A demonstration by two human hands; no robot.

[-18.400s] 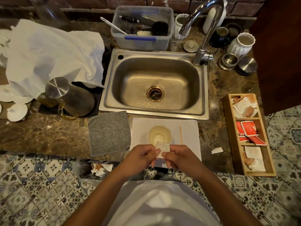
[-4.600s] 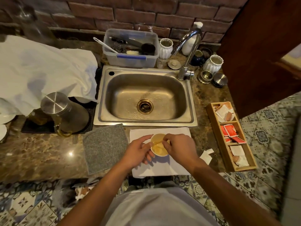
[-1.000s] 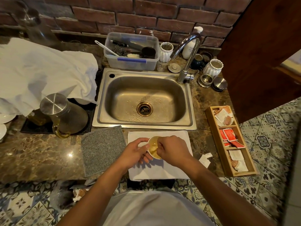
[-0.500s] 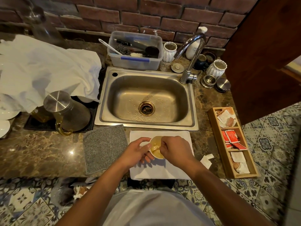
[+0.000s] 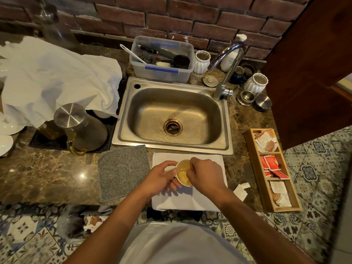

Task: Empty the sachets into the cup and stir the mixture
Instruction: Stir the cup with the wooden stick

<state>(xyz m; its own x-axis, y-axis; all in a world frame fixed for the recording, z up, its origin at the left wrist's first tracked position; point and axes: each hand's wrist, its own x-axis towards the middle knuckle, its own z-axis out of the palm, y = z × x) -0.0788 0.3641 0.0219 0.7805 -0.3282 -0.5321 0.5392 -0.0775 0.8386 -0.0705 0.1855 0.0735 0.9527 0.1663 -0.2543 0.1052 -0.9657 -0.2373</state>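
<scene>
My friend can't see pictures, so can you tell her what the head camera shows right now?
A person's left hand steadies a small cup of yellowish liquid on a white cloth, while the right hand, fingers pinched, reaches into it. Behind is a steel sink; a wooden sachet tray sits right.

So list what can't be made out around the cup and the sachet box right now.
Head view only:
- Stirrer: hidden under the right hand over the cup.
- Cup's near wall and base: covered by the left hand and its fingers.
- Print on the sachets in the box: too small to read.
- Torn paper beside the white mat: too small to identify.
</scene>
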